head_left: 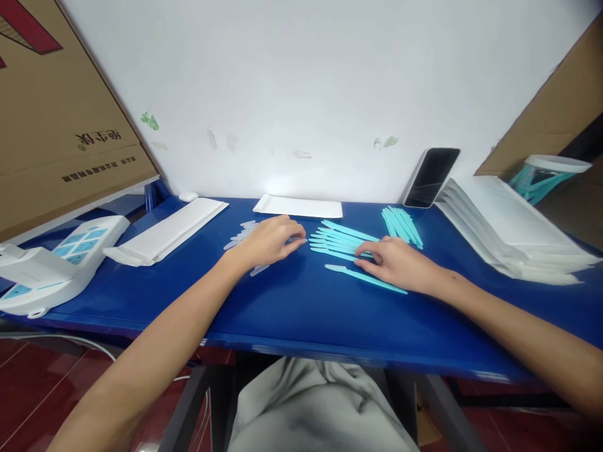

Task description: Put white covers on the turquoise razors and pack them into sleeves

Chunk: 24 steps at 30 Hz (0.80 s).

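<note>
My left hand (273, 242) hovers over the blue table with thumb and index finger pinched; a small pale thing seems to show at the fingertips, too small to name. Beneath and beside it lie several translucent blade caps (241, 234), partly covered by the hand. My right hand (393, 260) pinches the handle end of a turquoise eyebrow razor (336, 253) at the near side of a fanned row of such razors (342, 233). One separate razor (367, 277) lies closer to me, its pale head pointing left. A further pile of turquoise razors (402, 226) sits behind my right hand.
White padded envelopes lie at left (167, 232) and back centre (299, 206); a stack of them (513, 226) stands right. A phone (432, 177) leans on the wall. There are a power strip (70, 263), a cardboard box (66, 113) and a clear tub (549, 176) with turquoise pieces.
</note>
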Tool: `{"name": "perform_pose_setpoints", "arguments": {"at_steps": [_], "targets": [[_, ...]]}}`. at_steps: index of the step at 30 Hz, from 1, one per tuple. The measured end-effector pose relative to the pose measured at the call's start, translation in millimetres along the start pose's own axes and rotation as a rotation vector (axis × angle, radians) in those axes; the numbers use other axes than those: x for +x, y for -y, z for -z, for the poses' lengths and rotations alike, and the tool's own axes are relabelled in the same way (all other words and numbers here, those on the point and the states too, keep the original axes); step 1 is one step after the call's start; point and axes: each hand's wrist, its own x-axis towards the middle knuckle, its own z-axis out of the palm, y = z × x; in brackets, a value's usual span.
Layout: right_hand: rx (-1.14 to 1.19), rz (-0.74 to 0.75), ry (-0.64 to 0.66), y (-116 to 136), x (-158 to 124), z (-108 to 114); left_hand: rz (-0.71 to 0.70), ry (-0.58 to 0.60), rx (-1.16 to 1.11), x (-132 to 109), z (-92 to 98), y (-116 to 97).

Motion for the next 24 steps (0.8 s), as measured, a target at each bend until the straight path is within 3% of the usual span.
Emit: {"name": "perform_pose_setpoints", "arguments": {"at_steps": [8, 17, 24], "targets": [[0.186, 0.09, -0.015, -6.1, 0.9, -7.5, 0.003, -0.018, -0.034, 0.7, -9.5, -2.6], [0.195, 0.131, -0.041, -5.3, 0.7, -4.5, 0.028, -0.002, -0.042, 2.1, -13.6, 2.0], [0.243, 0.065, -0.123, -10.1, -1.8, -1.0, 0.064, -0.166, -0.134, 3.7, -18.5, 3.7]]}}
